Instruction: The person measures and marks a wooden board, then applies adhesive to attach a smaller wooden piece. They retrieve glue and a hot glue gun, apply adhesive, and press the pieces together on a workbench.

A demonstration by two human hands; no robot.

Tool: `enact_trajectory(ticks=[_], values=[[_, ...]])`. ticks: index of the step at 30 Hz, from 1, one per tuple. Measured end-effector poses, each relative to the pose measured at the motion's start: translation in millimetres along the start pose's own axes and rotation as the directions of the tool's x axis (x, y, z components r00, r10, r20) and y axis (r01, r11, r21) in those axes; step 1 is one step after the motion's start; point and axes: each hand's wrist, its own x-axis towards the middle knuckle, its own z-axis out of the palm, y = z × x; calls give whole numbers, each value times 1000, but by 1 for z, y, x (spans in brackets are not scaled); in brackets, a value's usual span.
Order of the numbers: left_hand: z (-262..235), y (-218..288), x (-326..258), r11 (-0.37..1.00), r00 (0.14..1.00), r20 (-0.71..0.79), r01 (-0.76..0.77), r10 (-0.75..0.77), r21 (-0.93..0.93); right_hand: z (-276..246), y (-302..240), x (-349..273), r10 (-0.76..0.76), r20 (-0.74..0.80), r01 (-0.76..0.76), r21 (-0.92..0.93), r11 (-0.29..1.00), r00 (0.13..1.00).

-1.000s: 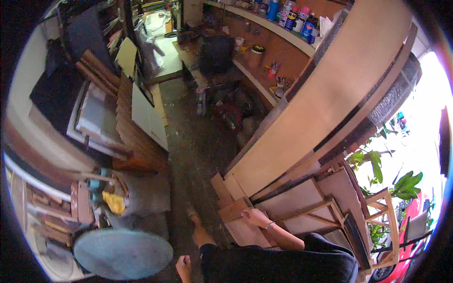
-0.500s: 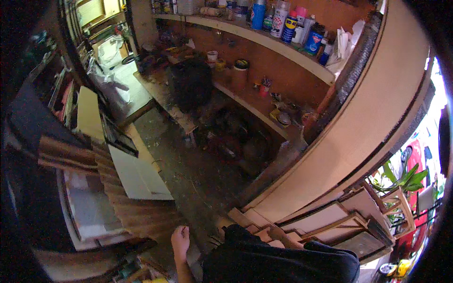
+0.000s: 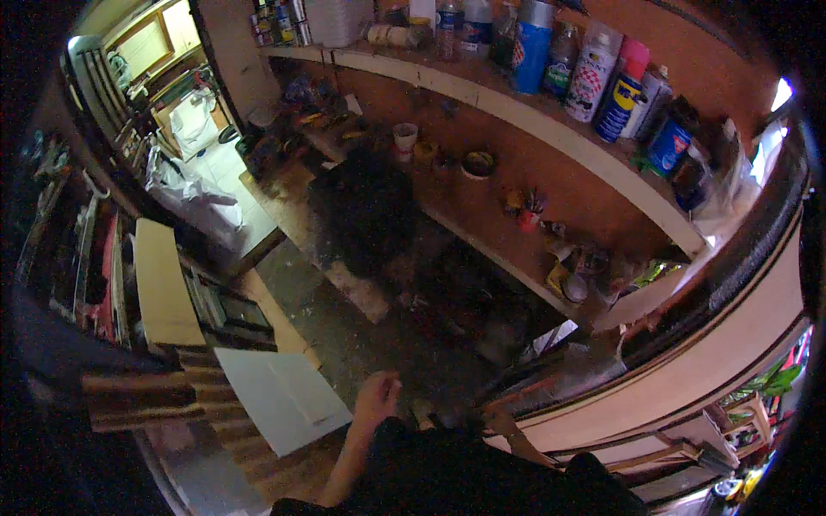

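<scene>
My left hand hangs in front of my body with its fingers curled in, and nothing shows in it. It is closest to a flat white panel that lies on brown corrugated sheets. On my other side, my right hand is low beside the pale door panel. Shadow and my dark sleeve obscure its fingers, so whether it touches the panel's edge cannot be made out. A dark, bulky object stands ahead against the workbench.
A shelf above carries spray cans and bottles. The lower ledge holds tubs and small tools. Boards and a dark frame lean at left, near a doorway into a bright tiled room. Wooden frames stand at right.
My view has moved forward into the workshop, so the shelf looks nearer and the door panel sits lower at right. My left hand has come up and inward, still curled.
</scene>
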Motion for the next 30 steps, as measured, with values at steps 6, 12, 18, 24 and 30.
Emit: enact_trajectory(ticks=[6, 12, 18, 24, 30], values=[[-45, -44, 163, 984, 991, -26, -132, 130, -122, 55, 3, 101, -498, 62, -385, -555, -738, 865], [-47, -16, 279, 925, 884, 274, -367, 379, -95, 73, 48, 106, -755, -163, -702, -531, -475, 635], [-29, 5, 314, 755, 619, 456, -617, 640, -222, 114, 160, 125, -813, -482, -735, -670, 101, 327], [-32, -12, 339, 784, 547, 572, -518, 611, -342, 140, 198, 178, -764, -588, -684, -674, 281, 266], [-44, -19, 355, 695, 466, 522, -559, 714, -452, 155, 170, 201, -781, -574, -674, -681, 286, 248]])
